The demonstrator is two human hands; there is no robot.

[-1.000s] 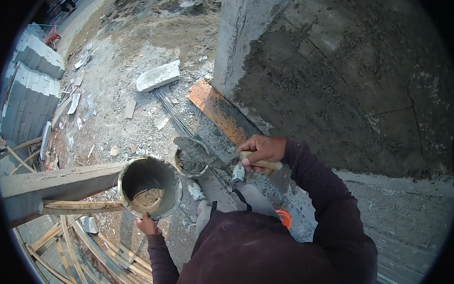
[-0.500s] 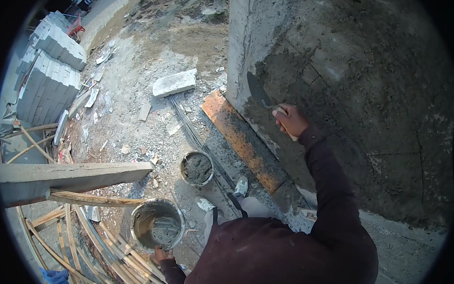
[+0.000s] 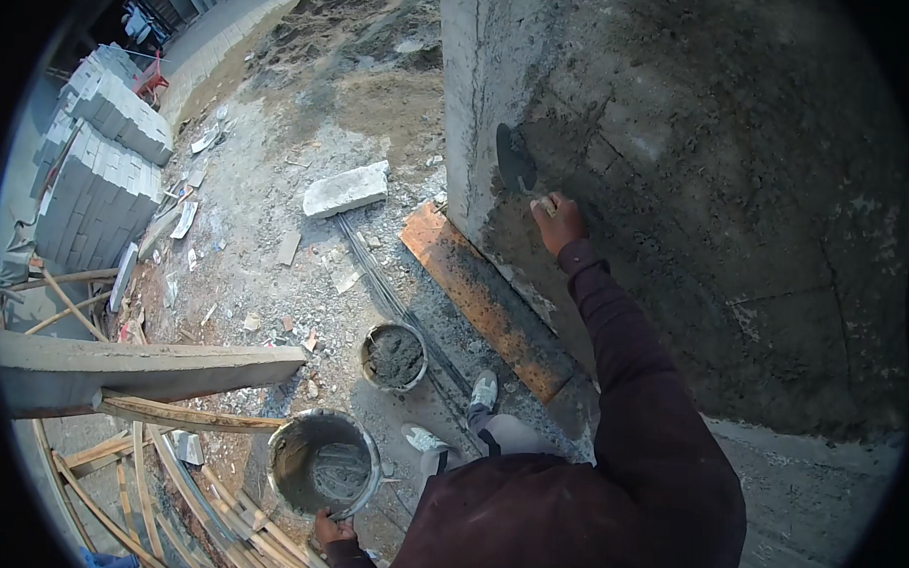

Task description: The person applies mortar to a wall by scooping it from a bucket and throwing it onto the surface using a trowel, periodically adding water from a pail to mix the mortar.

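Observation:
My right hand point(image 3: 560, 226) is closed round the handle of a trowel point(image 3: 516, 164). The dark blade points up and rests against a wall point(image 3: 697, 222) coated in rough grey wet mortar, close to its left corner. Down at the lower left, my left hand point(image 3: 335, 528) grips the near rim of a large bucket point(image 3: 373, 459). Some grey mortar point(image 3: 340, 472) lies at the bottom of that bucket. The left fingers are partly hidden by the rim.
A smaller bucket of mortar point(image 3: 394, 357) stands by my shoes. A stained board point(image 3: 484, 300) lies along the wall's foot, with thin metal rods point(image 3: 389, 292) beside it. Left are a concrete beam point(image 3: 201, 370), wooden strips point(image 3: 147, 484) and stacked pale blocks point(image 3: 97, 191).
My right hand has moved a little left and up, and the trowel blade has turned more upright. My left hand stays at the large bucket's rim. The whole view has shifted slightly.

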